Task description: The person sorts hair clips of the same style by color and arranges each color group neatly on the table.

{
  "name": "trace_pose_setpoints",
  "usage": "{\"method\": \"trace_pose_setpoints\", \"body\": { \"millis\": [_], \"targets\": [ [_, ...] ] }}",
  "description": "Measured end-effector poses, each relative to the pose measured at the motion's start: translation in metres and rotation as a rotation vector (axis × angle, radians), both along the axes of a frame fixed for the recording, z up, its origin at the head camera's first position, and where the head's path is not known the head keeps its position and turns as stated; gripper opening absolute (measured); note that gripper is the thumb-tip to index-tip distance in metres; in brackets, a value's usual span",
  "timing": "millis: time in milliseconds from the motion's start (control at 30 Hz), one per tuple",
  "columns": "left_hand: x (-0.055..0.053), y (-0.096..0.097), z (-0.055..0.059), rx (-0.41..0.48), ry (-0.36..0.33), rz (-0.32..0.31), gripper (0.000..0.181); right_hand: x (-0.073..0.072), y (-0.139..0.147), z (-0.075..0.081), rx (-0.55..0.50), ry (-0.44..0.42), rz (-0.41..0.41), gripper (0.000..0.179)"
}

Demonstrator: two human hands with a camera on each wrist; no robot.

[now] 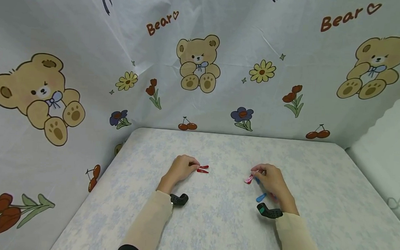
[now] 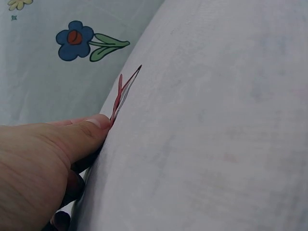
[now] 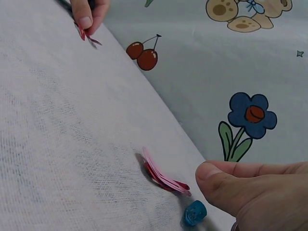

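Observation:
Thumb and fingertips of my left hand [image 1: 181,167] pinch the red hair clips [image 1: 203,171] at one end, low over the table. In the left wrist view the red clips [image 2: 118,96] point away from the fingertips, with a thin silver strip alongside. My right hand [image 1: 271,178] hovers at a small group of clips, thumb and fingers extended with their tips together. The right wrist view shows a slight gap between those fingertips [image 3: 208,171] and the pink hair clips [image 3: 166,178], which lie over red ones. A blue clip [image 3: 195,212] sits just below.
Another blue hair clip [image 1: 261,197] lies nearer the person, beside the right wrist, and a reddish clip [image 1: 273,198] is partly hidden under that wrist. The pale blue-white table [image 1: 215,224] meets a bear-printed cloth [image 1: 221,111] at its back edge. Both wrists wear black camera bands.

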State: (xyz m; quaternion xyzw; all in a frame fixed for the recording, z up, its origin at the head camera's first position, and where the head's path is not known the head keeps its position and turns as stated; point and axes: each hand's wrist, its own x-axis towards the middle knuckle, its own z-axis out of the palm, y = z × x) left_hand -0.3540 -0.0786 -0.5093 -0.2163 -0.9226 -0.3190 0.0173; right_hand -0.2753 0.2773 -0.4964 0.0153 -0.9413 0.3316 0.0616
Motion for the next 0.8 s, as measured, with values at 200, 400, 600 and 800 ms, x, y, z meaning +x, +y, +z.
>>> {"method": "trace_pose_setpoints", "body": {
  "millis": [200, 400, 600, 800],
  "targets": [
    [-0.0009, -0.0016, -0.0023, -0.01, 0.016, -0.011, 0.011, -0.0005, -0.0015, -0.0041, 0.018, -0.007, -0.016, 0.015],
    [-0.0007, -0.0013, -0.0027, -0.003, 0.011, -0.009, 0.01, -0.0009, 0.0003, -0.0064, 0.069, -0.004, -0.028, 0.016],
    [0.0005, -0.0002, -0.0006, -0.005, 0.007, -0.009, 0.011, 0.0, 0.0001, -0.0054, 0.085, -0.015, -0.031, 0.017],
    [0.0001, 0.0002, 0.0007, -0.004, 0.006, 0.001, 0.011, -0.0001, -0.0033, -0.0044, 0.088, -0.034, -0.019, 0.018]
  ]
}}
